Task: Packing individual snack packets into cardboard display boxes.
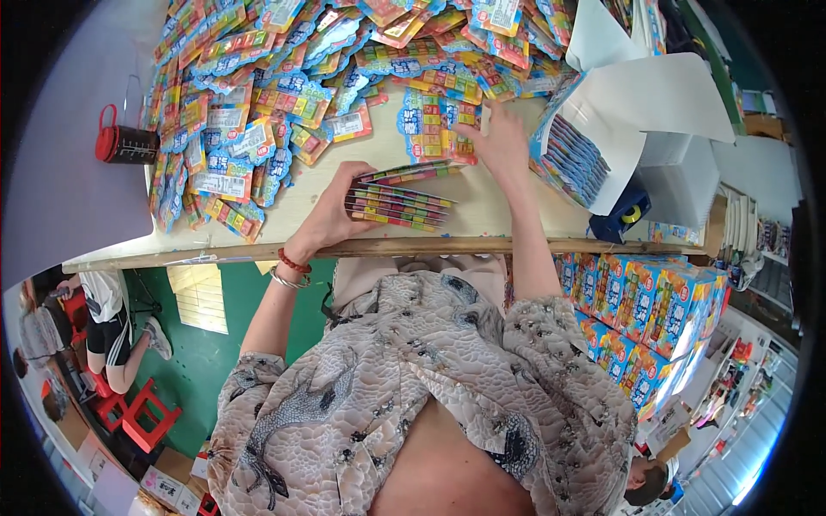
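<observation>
Packs [400, 211] in a loose fanned stack are gripped by the left hand [331, 212], just inside the front edge of the table [483, 217]. Farther in, the right hand [502, 142] has thumb and forefinger parted beside two flat packs [422, 125]; contact is unclear. A white box [637, 99] stands toward the table's right edge.

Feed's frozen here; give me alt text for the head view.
A person's left hand holds a fanned stack of colourful packs near the table's edge, while the right hand is at flat-lying packs. Loose packs heap behind; at right, an open white box holds a row of packs.
</observation>
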The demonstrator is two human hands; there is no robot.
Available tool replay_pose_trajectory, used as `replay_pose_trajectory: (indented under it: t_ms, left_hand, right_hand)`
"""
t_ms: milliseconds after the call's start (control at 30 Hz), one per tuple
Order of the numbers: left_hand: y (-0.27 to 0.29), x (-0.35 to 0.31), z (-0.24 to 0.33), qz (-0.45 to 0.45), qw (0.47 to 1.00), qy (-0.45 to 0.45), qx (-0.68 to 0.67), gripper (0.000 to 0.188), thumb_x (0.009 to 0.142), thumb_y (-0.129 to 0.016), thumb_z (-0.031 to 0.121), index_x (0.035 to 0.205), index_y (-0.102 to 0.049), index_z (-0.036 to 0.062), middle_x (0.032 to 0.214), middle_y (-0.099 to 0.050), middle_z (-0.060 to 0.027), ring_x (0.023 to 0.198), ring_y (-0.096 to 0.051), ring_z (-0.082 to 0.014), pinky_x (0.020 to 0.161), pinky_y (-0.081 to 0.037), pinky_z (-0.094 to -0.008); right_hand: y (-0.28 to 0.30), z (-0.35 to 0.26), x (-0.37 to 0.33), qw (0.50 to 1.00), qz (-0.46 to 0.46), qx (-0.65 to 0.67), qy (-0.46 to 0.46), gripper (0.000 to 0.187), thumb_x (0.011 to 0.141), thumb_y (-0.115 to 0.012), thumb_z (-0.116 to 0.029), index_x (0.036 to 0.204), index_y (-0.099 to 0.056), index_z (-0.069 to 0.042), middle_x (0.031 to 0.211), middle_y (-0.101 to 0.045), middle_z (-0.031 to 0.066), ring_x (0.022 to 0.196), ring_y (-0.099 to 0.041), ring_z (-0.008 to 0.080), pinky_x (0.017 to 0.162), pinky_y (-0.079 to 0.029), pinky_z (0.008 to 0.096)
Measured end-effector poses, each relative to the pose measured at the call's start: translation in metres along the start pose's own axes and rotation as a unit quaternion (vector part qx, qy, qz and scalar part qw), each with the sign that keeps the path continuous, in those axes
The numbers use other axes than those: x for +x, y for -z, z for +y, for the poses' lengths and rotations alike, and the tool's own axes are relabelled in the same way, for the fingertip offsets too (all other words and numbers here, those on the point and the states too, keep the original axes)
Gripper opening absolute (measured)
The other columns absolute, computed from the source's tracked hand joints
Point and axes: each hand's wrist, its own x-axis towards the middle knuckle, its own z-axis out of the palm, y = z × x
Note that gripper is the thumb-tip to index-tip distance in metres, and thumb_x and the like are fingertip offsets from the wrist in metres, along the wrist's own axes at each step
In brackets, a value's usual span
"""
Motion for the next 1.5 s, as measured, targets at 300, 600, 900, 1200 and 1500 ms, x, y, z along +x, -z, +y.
replay_pose_trajectory:
  t_ms: [300,600,900,1200,1500]
  left_hand:
    - [0.008,-0.014,0.009,-0.046,0.990,0.076,-0.107,0.069,0.065,-0.080,0.002,0.125,-0.047,0.0050,0.114,-0.059,-0.0058,0.105,-0.058,-0.0148,0.092,-0.047,-0.0286]
    - [0.001,-0.007,0.011,-0.016,0.994,0.036,-0.101,0.092,0.062,-0.083,0.004,0.138,-0.033,0.0069,0.135,-0.040,-0.0102,0.125,-0.044,-0.0240,0.106,-0.037,-0.0347]
    - [0.000,-0.014,0.001,-0.034,0.997,0.003,-0.064,0.106,0.063,-0.086,0.010,0.146,-0.021,0.0075,0.143,-0.034,-0.0128,0.126,-0.044,-0.0260,0.108,-0.036,-0.0375]
    - [-0.007,-0.011,0.007,0.013,0.997,0.017,-0.075,0.115,0.061,-0.087,0.011,0.150,-0.013,0.0084,0.141,-0.036,-0.0155,0.124,-0.044,-0.0270,0.105,-0.038,-0.0364]
    - [-0.002,-0.005,0.009,-0.028,0.999,-0.019,-0.038,0.083,0.060,-0.083,0.007,0.130,-0.040,0.0059,0.124,-0.043,-0.0148,0.119,-0.046,-0.0298,0.101,-0.041,-0.0354]
  right_hand:
    - [-0.007,-0.013,-0.008,0.948,-0.273,0.155,-0.042,0.041,0.081,-0.067,-0.035,0.103,-0.064,-0.001,0.079,-0.066,0.0125,0.079,-0.064,0.0266,0.070,-0.048,0.0352]
    - [-0.033,-0.006,0.087,0.969,-0.180,-0.166,0.020,0.086,0.062,-0.077,-0.057,0.124,-0.049,-0.005,0.125,-0.048,0.0168,0.117,-0.046,0.0343,0.095,-0.040,0.0483]
    - [0.020,0.004,0.003,0.985,-0.046,0.112,0.120,0.027,0.079,-0.073,-0.022,0.093,-0.064,0.000,0.097,-0.061,0.0098,0.094,-0.057,0.0247,0.081,-0.046,0.0341]
    - [0.003,-0.024,-0.030,0.854,-0.377,0.357,0.021,0.022,0.092,-0.058,-0.019,0.096,-0.069,0.000,0.083,-0.069,0.0062,0.077,-0.062,0.0085,0.071,-0.049,0.0264]
    - [-0.028,0.006,0.058,0.968,-0.074,-0.093,0.221,0.053,0.069,-0.079,-0.041,0.101,-0.064,-0.002,0.099,-0.062,0.0164,0.099,-0.057,0.0305,0.086,-0.046,0.0388]
